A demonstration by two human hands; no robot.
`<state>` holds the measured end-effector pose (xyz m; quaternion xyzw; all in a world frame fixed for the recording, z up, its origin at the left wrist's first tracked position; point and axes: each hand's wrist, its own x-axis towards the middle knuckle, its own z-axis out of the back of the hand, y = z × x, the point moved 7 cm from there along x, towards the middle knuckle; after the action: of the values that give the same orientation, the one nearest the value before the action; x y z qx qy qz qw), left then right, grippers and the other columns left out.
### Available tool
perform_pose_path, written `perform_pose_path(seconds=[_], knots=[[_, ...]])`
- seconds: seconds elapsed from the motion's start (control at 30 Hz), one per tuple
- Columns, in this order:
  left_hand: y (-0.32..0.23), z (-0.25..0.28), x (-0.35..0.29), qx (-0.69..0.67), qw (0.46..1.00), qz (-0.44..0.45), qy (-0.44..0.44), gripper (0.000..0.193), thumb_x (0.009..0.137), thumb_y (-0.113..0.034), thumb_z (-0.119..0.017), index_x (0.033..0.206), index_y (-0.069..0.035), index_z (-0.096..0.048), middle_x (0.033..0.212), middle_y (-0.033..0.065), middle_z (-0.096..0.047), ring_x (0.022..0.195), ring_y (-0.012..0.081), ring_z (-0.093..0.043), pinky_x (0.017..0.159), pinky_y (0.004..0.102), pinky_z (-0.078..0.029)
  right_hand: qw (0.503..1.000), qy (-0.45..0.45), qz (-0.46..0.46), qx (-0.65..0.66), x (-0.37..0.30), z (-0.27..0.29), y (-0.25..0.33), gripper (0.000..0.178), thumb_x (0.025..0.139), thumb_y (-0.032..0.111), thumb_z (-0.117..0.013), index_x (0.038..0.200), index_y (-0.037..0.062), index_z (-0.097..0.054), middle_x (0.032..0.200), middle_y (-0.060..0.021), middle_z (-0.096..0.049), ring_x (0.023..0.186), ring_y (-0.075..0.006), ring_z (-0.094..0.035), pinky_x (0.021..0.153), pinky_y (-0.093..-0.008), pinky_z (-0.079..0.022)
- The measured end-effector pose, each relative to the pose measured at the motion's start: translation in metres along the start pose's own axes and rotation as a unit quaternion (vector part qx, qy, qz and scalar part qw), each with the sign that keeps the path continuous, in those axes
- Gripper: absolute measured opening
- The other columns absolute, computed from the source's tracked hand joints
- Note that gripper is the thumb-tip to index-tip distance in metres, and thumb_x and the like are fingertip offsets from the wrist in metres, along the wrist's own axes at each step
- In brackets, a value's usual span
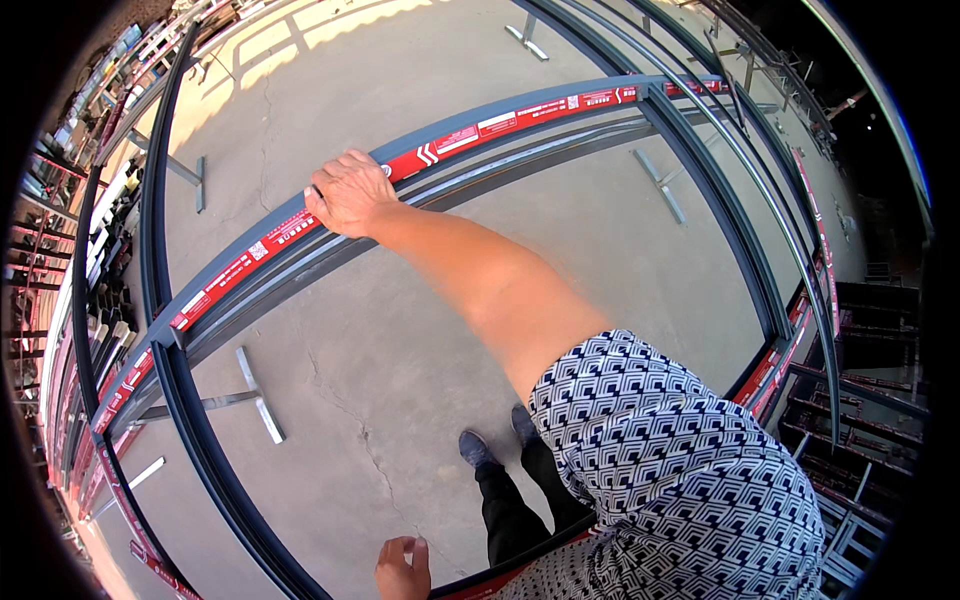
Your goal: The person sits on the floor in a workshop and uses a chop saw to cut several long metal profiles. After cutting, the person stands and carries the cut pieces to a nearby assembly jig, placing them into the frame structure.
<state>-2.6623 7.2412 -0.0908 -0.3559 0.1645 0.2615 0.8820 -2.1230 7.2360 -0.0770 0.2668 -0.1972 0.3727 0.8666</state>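
Observation:
A large dark grey metal frame [215,478] spans the view around me. Red printed protective film [520,120] covers faces of its bars. My right hand [352,192] reaches forward from a patterned sleeve and is closed over the frame's long far crossbar [440,152], left of its middle. The fingertips are partly hidden behind the bar. Low in the view, my left hand [403,568] has curled fingers at the near bar [490,580], where the bar runs up against it. The lower part of that hand is cut off by the picture's edge.
T-shaped metal stand feet [262,408] rest on the cracked concrete floor [330,340]. Thin curved-looking metal strips [770,200] lie over the frame's right side. Stacked profiles [110,340] stand at the left; dark racks [870,350] stand at the right. My shoes [475,447] are inside the frame.

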Motion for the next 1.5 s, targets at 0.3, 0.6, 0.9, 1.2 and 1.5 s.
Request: perform_pose_path(seconds=[0.3, 0.6, 0.9, 1.2, 1.5], knots=[[-0.011, -0.042, -0.088, 0.079, 0.996, -0.008, -0.046, 0.024, 0.102, -0.024, -0.06, 0.1, -0.002, -0.069, 0.093, 0.0217, -0.069, 0.082, 0.0427, -0.065, 0.075, 0.05, -0.054, 0.99, -0.014, -0.045, 0.133, -0.125, 0.064, -0.017, 0.035, 0.09, 0.017, -0.062, 0.118, -0.0024, -0.06, 0.13, -0.0186, -0.057, 0.125, -0.0365, -0.053, 0.111, -0.0477, -0.041], [-0.013, -0.008, -0.091, 0.105, 0.978, -0.065, -0.168, 0.029, 0.095, -0.014, -0.064, 0.069, -0.004, -0.056, 0.067, 0.015, -0.06, 0.059, 0.0385, -0.06, 0.053, 0.0484, -0.047, 0.941, 0.198, -0.259, 0.09, -0.366, 0.131, -0.092, 0.037, 0.098, 0.023, -0.06, 0.125, -0.0011, -0.064, 0.128, -0.0236, -0.063, 0.115, -0.0432, -0.062, 0.097, -0.0482, -0.052], [0.005, -0.013, -0.12, 0.087, 0.973, -0.074, -0.198, 0.028, 0.094, -0.019, -0.063, 0.071, -0.004, -0.061, 0.07, 0.0117, -0.064, 0.065, 0.0323, -0.065, 0.06, 0.0433, -0.054, 0.879, 0.382, -0.236, 0.158, -0.496, 0.16, -0.005, 0.032, 0.097, 0.022, -0.061, 0.118, -0.0008, -0.07, 0.099, -0.0213, -0.074, 0.088, -0.0314, -0.073, 0.082, -0.0398, -0.056], [0.013, 0.008, -0.121, -0.035, 0.96, -0.139, -0.242, 0.022, 0.097, -0.02, -0.062, 0.084, -0.003, -0.065, 0.079, 0.0131, -0.064, 0.073, 0.0343, -0.065, 0.065, 0.0442, -0.054, 0.846, 0.439, -0.186, 0.237, -0.442, 0.152, 0.178, 0.035, 0.099, 0.024, -0.061, 0.12, -0.0028, -0.069, 0.105, -0.0243, -0.074, 0.093, -0.0348, -0.073, 0.085, -0.0414, -0.057], [0.213, 0.238, -0.178, 0.006, 0.861, 0.069, -0.504, 0.021, 0.094, -0.021, -0.069, 0.104, -0.003, -0.063, 0.1, 0.0152, -0.068, 0.095, 0.033, -0.068, 0.082, 0.0437, -0.055, 0.869, 0.363, -0.259, 0.216, -0.409, 0.126, 0.31, 0.036, 0.103, 0.025, -0.059, 0.122, -0.0031, -0.069, 0.099, -0.0183, -0.075, 0.094, -0.0225, -0.072, 0.087, -0.037, -0.055]])
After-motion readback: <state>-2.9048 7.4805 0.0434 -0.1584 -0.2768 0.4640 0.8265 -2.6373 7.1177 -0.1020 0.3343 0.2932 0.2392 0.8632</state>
